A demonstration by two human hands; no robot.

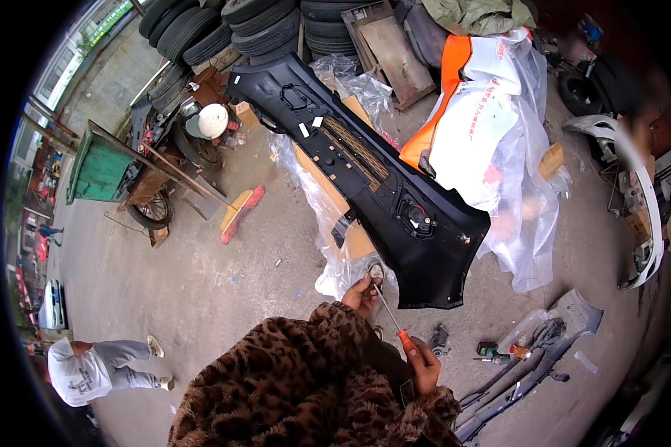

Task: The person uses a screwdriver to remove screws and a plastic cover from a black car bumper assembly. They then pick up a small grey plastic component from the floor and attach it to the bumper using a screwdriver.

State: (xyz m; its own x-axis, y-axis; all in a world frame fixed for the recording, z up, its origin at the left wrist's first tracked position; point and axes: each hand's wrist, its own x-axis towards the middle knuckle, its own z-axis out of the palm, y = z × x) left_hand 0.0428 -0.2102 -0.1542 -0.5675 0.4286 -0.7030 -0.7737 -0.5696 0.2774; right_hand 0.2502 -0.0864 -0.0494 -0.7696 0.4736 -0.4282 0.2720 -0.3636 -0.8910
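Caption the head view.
Right hand holds an orange-handled screwdriver, its tip by the left hand, near a black bumper.

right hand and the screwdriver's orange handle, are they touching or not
Touching: the head view shows the right hand with its fingers closed against the lower end of the orange handle, with no gap between.

Head-worn fisheye looks down at hands (425, 366)

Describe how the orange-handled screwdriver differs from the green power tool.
The screwdriver is held in the right hand, while the green power tool lies on the ground. The screwdriver is slim and straight with a long metal shaft; the power tool has a chunkier, green-and-dark body. Both are hand tools.
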